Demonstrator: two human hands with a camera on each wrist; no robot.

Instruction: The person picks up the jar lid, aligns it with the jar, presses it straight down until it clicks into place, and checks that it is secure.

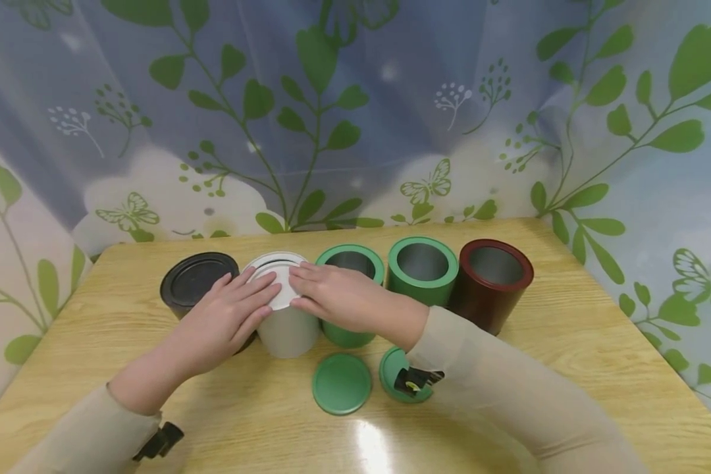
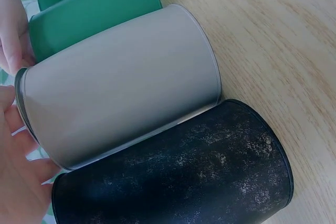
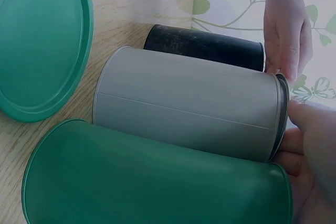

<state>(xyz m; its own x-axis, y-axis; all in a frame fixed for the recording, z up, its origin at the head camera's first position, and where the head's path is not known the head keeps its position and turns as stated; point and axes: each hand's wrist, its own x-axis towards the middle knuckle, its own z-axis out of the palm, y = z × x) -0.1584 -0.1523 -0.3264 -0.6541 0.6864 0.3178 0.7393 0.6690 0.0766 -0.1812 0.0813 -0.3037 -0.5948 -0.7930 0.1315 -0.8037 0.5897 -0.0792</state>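
While both hands rest on it from opposite sides, a round white lid point(image 1: 281, 296) lies over the mouth of a pale grey cylindrical can point(image 1: 287, 336), second from the left in a row of five on a light wood-grain table point(image 1: 243, 421). The left hand point(image 1: 231, 309) presses its outstretched fingers against the lid's left side; the right hand point(image 1: 338, 293) lays its own straight fingers on the right side, its palm above the neighbouring can. Each grip is extended, the fingers flat rather than curled. A dark crescent shows between the lid and the can's far rim, so the lid sits slightly askew.

Close beside the grey can on the left stands a black cylindrical can point(image 1: 198, 276) with a black top, its wall scuffed in the left wrist view. To the right come a green cylindrical can point(image 1: 349, 332), partly behind the right hand, another green cylindrical can point(image 1: 423, 289) and a dark red cylindrical can point(image 1: 480, 306), all three uncovered and upright. Nearer the person lie a round green lid point(image 1: 342, 384) and a second round green lid point(image 1: 394, 368), the latter partly hidden by a black fitting point(image 1: 417, 383) at the right wrist. Behind hangs a leaf-patterned curtain point(image 1: 415, 118).
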